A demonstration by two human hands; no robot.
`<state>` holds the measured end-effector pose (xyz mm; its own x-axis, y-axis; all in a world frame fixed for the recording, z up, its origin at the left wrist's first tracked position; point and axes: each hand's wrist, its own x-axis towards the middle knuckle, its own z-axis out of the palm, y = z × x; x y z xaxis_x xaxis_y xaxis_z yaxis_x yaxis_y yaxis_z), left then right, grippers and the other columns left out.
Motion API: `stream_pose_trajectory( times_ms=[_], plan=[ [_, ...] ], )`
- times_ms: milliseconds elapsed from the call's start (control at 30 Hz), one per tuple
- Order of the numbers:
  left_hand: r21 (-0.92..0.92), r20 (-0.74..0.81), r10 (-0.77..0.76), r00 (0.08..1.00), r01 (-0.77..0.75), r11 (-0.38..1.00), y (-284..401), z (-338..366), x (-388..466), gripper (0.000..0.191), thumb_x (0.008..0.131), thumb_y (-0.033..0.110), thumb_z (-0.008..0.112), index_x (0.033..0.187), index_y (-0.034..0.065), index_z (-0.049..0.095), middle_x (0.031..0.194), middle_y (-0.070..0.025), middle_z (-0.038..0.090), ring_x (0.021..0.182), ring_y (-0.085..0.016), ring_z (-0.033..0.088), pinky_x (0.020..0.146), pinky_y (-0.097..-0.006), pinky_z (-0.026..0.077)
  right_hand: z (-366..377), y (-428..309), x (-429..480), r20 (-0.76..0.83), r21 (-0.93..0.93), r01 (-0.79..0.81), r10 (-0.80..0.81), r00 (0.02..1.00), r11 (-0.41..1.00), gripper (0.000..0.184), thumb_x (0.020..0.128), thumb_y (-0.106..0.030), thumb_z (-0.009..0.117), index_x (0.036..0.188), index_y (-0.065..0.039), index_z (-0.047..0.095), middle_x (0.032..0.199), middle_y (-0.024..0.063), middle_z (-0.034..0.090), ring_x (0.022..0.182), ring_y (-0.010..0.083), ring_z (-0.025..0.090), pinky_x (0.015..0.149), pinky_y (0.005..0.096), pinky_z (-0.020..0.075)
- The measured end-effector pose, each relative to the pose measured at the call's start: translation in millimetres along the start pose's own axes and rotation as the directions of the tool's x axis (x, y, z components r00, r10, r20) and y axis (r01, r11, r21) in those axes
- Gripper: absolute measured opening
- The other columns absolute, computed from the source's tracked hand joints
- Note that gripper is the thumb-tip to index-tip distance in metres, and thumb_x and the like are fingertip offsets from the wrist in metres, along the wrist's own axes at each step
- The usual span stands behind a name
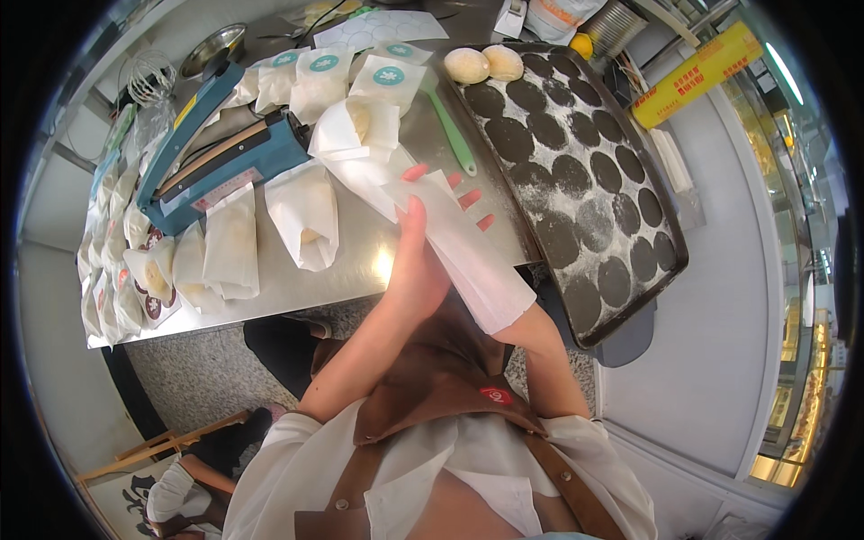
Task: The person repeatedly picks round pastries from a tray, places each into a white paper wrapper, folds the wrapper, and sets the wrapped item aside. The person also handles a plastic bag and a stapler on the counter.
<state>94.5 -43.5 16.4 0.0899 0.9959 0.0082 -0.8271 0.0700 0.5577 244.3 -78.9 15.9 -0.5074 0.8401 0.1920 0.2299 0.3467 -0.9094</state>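
My left hand [422, 263] holds a white paper bag [469, 253], its thumb on the near side and fingertips showing past the far edge. My right wrist [530, 327] meets the bag's lower end. The paper hides my right hand, and whether it is inside or behind the bag cannot be told. Just beyond, more white paper [361, 175] lies on the steel table [361, 270] beneath an open bag with a pale round bun [362, 121]. Left of my left hand is another bagged bun [307, 209].
A blue impulse sealer [236, 172] stands at left among several filled bags [233, 239]. The dark baking tray [580, 236], floury with round bare marks, carries two buns [467, 65] and overhangs the table. Between lies a green-handled spatula [451, 125]. Another person [196, 486] is at lower left.
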Motion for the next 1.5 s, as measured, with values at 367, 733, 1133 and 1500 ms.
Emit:
stream_pose_trajectory(
  times_ms=[367,733,1133,1500],
  plan=[
    [0.035,0.034,-0.031,0.999,0.03,0.999,2,-1,-3,0.081,0.095,0.055,0.058,0.156,0.027,0.013,0.15,-0.0188,0.036,0.137,-0.037,0.04,0.112,-0.0606,0.038,3,10,-2,-0.047,-0.13,0.087,-0.094,0.994,0.988,0.05,0.094,-0.012,0.06,0.141,0.0,0.048,0.14,0.0232,0.05,0.131,0.0417,0.045,0.111,0.0454,0.0343],
    [-0.007,0.027,-0.128,0.991,0.128,0.992,4,-4,-10,0.069,0.094,0.045,0.062,0.148,0.0231,0.026,0.146,-0.0219,0.041,0.137,-0.038,0.043,0.109,-0.0555,0.042,-6,-8,-2,-0.018,-0.19,0.043,-0.048,0.999,0.981,0.047,0.094,-0.009,0.064,0.138,0.001,0.051,0.137,0.0182,0.055,0.125,0.0318,0.054,0.105,0.0383,0.0423],
    [-0.004,-0.015,-0.165,0.986,0.165,0.986,5,-6,-12,0.064,0.093,0.05,0.062,0.142,0.0228,0.032,0.14,-0.0213,0.048,0.133,-0.038,0.047,0.106,-0.054,0.045,-4,-18,2,-0.018,-0.143,0.03,-0.033,0.999,0.989,0.051,0.09,-0.013,0.064,0.137,0.0,0.05,0.135,0.023,0.052,0.123,0.0411,0.049,0.105,0.0436,0.0395],
    [-0.037,-0.074,-0.163,0.984,0.16,0.986,6,-4,-10,0.055,0.094,0.052,0.06,0.135,0.0229,0.038,0.132,-0.0205,0.053,0.128,-0.036,0.051,0.103,-0.0538,0.046,-3,-45,14,-0.053,-0.279,0.032,-0.049,0.997,0.96,0.045,0.09,-0.013,0.061,0.133,-0.002,0.054,0.128,0.0222,0.057,0.114,0.0418,0.055,0.097,0.045,0.0449]
  ],
)
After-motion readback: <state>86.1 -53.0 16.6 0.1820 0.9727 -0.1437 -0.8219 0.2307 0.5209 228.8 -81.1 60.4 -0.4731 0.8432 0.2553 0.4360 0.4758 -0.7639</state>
